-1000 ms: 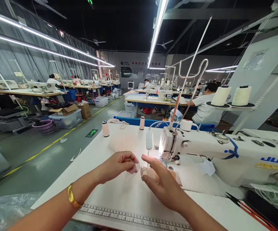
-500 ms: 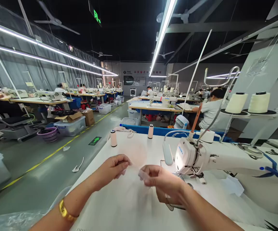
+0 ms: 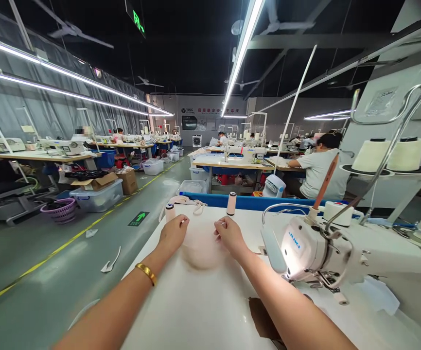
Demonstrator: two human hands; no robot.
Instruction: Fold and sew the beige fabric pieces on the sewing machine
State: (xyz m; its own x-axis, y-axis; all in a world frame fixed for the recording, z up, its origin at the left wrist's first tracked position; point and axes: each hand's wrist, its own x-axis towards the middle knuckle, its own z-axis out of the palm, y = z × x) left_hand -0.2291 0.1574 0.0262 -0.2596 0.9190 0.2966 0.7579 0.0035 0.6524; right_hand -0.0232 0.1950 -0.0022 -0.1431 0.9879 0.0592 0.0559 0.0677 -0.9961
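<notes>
My left hand [image 3: 174,234] and my right hand [image 3: 228,235] are stretched out over the white sewing table [image 3: 203,311]. Each pinches an upper edge of a pale pink, rounded fabric piece [image 3: 203,249] that lies spread between them. A gold bangle sits on my left wrist. The white sewing machine [image 3: 327,255] stands just right of my right arm, its lamp lit. Two small thread spools [image 3: 231,203] stand beyond the hands near the table's far edge.
Two large white thread cones [image 3: 406,154] sit on a stand at right. A brown patch [image 3: 263,318] lies on the table by my right forearm. A person in a grey shirt [image 3: 320,167] sits at a table behind. The aisle at left holds bins, boxes and a basket.
Both hands have moved away from me toward the table's far edge and apart, and the pink fabric piece now lies spread between them. The view has shifted, so the machine appears lower right.
</notes>
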